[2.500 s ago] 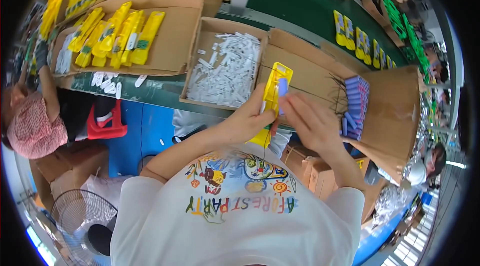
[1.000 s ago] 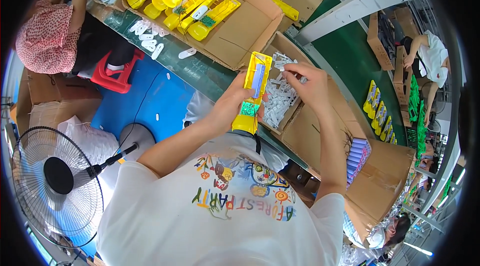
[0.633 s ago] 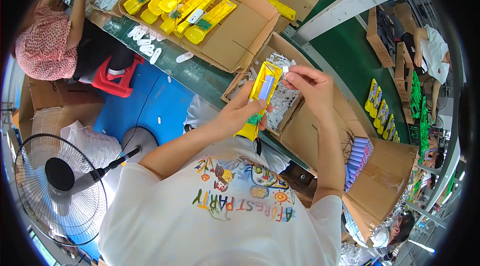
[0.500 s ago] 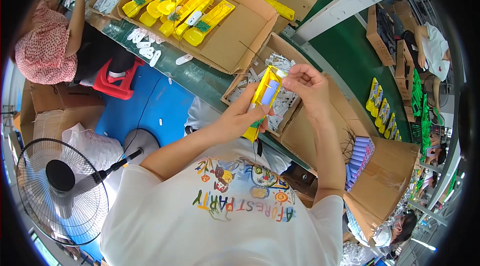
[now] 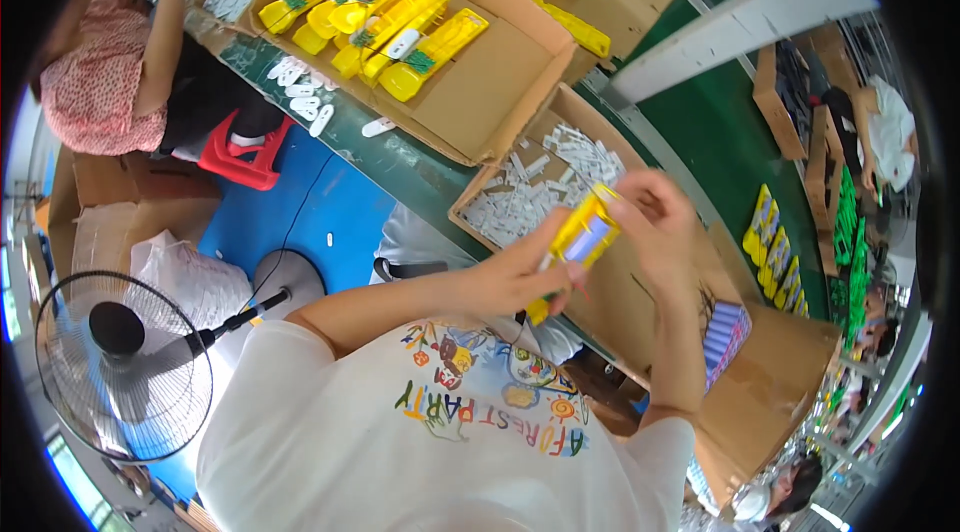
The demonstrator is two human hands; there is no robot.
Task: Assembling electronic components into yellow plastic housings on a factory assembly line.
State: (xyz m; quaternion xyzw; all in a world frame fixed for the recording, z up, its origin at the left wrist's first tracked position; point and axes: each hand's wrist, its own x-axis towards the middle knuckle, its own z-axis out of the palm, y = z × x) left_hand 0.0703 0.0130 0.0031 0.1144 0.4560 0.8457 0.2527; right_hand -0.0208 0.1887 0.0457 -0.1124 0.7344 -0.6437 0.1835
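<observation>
My left hand (image 5: 525, 277) is closed around the lower part of a long yellow plastic housing (image 5: 597, 204), which slants up and to the right. A purple cylindrical battery cell (image 5: 588, 239) lies inside it, and a bit of red wire shows by the left fingertips. My right hand (image 5: 660, 227) is at the housing's upper end, its thumb and fingers drawn together; motion blur hides what is between them. Beneath the hands, a cardboard box (image 5: 468, 194) holds many small white plastic pieces (image 5: 540, 177).
Yellow housings with green circuit boards (image 5: 415, 62) fill part of a cardboard tray (image 5: 470, 122). Purple cells (image 5: 722, 337) stand in a box at right. White covers (image 5: 300, 87) lie on the green bench. A fan (image 5: 125, 362) stands left; a co-worker in pink (image 5: 105, 82) sits far left.
Both hands and the housing have shifted right and lower in view, uncovering more white pieces in the box. The small white part seen at my right fingertips is no longer discernible.
</observation>
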